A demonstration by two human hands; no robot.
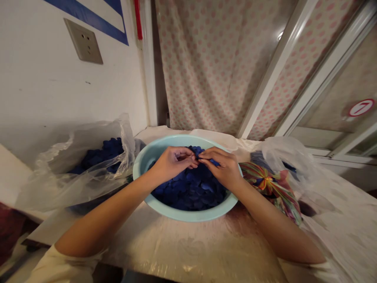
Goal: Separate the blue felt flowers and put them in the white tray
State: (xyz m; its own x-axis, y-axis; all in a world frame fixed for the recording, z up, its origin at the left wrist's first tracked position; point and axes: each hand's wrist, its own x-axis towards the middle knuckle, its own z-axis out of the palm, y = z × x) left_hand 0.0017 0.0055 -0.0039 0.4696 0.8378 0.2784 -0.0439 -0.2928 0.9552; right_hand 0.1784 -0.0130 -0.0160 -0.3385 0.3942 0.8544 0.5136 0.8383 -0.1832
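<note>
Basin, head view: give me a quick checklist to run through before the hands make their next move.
1. Basin resting on the table: ok.
2. Left hand and right hand over the basin: ok.
3. Loose blue pieces within the basin's rim: ok.
4. Grip on a single piece: cannot tell, the hands hide the pinch.
5. Clear gap between basin and colourful bundle: not ok, none shows.
</note>
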